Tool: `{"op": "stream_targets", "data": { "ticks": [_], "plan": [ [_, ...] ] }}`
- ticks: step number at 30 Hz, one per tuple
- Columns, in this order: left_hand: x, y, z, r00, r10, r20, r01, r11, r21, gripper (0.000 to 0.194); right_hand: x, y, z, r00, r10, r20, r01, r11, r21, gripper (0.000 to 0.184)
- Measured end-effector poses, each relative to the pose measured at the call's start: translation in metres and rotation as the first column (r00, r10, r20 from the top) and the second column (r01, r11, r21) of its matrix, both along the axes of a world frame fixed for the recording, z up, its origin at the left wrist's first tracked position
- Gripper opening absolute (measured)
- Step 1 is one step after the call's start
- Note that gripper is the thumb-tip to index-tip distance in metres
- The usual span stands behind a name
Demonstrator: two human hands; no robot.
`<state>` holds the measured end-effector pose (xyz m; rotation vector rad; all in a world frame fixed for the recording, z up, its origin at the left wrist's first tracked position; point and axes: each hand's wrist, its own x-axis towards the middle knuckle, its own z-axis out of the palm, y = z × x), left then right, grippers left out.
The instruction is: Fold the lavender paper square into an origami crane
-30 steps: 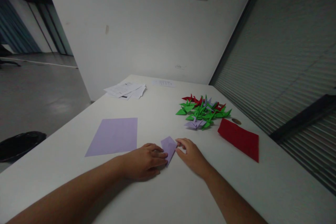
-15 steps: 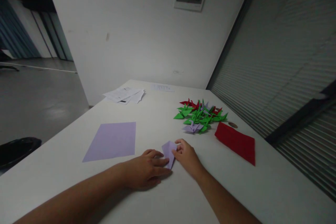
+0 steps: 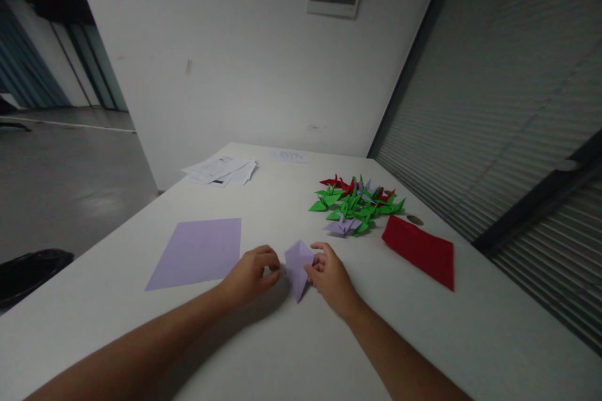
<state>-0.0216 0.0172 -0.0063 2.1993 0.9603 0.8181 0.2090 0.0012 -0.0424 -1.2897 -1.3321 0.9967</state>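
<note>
A folded piece of purple origami paper (image 3: 297, 266), kite-shaped with its point toward me, is slightly raised off the table. My right hand (image 3: 329, 276) pinches its right edge between thumb and fingers. Just left of the paper, my left hand (image 3: 254, 272) hovers with curled fingers a little apart, holding nothing. A flat purple sheet (image 3: 197, 254) lies beyond my left forearm. Farther off to the right sits a pile of folded paper cranes (image 3: 357, 203) in green, red and purple.
Red paper (image 3: 421, 250) lies on the right of the white table (image 3: 282, 351), near a small round dark object (image 3: 414, 220). Printed sheets (image 3: 221, 169) rest at the far left. A black bin (image 3: 32, 272) stands off the left edge. Window blinds (image 3: 493, 106) border the right side.
My left hand has lifted off the folded purple paper and drawn back to the left. My right hand has taken hold of the paper's right edge and raised it slightly.
</note>
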Motion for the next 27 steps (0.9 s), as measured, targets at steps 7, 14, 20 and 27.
{"op": "stream_targets", "data": {
  "ticks": [7, 14, 20, 27],
  "plan": [
    [0.021, 0.005, -0.02, 0.795, 0.375, 0.476, 0.054, 0.738, -0.672, 0.073, -0.009, -0.004, 0.014, 0.996, 0.006, -0.091, 0.001, 0.998, 0.07, 0.043],
    [0.027, -0.005, -0.009, 0.815, 0.341, 0.469, 0.132, 0.678, -0.723, 0.071, -0.021, -0.01, 0.021, 0.993, 0.013, -0.114, 0.005, 0.988, 0.153, 0.041],
    [0.029, -0.007, -0.009, 0.824, 0.266, 0.5, 0.159, 0.738, -0.656, 0.048, -0.027, -0.016, 0.026, 0.999, 0.016, 0.03, -0.024, 0.965, 0.262, 0.042],
    [0.028, -0.005, -0.015, 0.784, 0.305, 0.541, 0.162, 0.741, -0.651, 0.054, -0.029, -0.014, 0.024, 0.994, -0.074, -0.075, 0.09, 0.966, 0.244, 0.045]
  ]
}}
